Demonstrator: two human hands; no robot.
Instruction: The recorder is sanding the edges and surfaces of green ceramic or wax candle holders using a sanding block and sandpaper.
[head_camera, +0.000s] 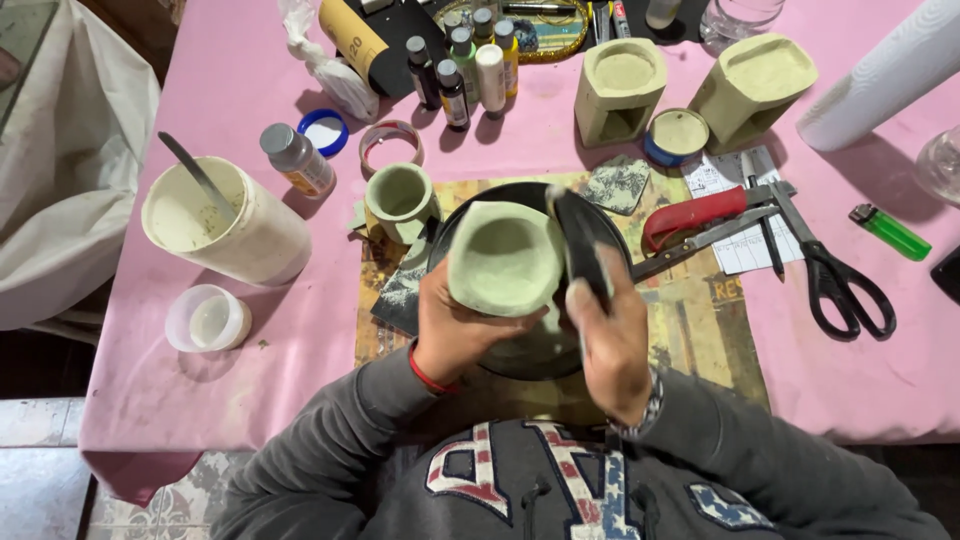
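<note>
My left hand (455, 325) grips a pale green, squarish clay cup (502, 258) from below, its opening facing up toward the camera. My right hand (612, 335) holds a dark sheet of sandpaper (580, 240) pressed against the cup's right side. Both hands are over a black round plate (600, 222) that rests on a printed paper sheet (700, 320). A smaller green clay cup (398, 196) stands just left of the plate.
On the pink tablecloth (230, 110): a white tub with a spatula (222, 215), a small plastic cup (207, 319), paint bottles (470, 60), two clay burners (620, 85), red-handled pliers (700, 215), black scissors (835, 275), a green lighter (890, 232), a paper roll (885, 70).
</note>
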